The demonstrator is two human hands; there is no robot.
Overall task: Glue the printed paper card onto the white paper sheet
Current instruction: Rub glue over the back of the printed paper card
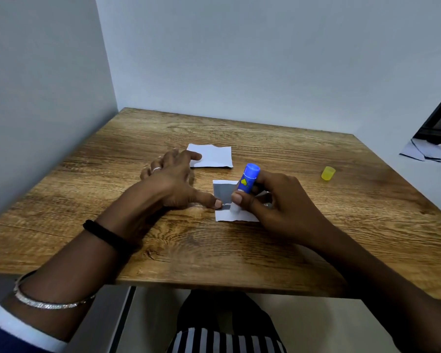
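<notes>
Two hands worked on the wooden tabletop [265, 250]. The right hand [278, 200] had its fingers curled tight round the tilted blue glue stick [248, 179], whose white tip pressed on the grey printed paper card [223, 193]. The left hand [171, 179], fingers spread and relaxed, pinned the card's left edge with its thumb. The white paper sheet [214, 156] lay just beyond the card, nearer the left hand

My count on one wooden table [239, 250]
I see one printed paper card [223, 192], one white paper sheet [215, 156], one blue glue stick [249, 179], one yellow cap [328, 173] and two hands: left hand [172, 180], right hand [280, 202].
</notes>
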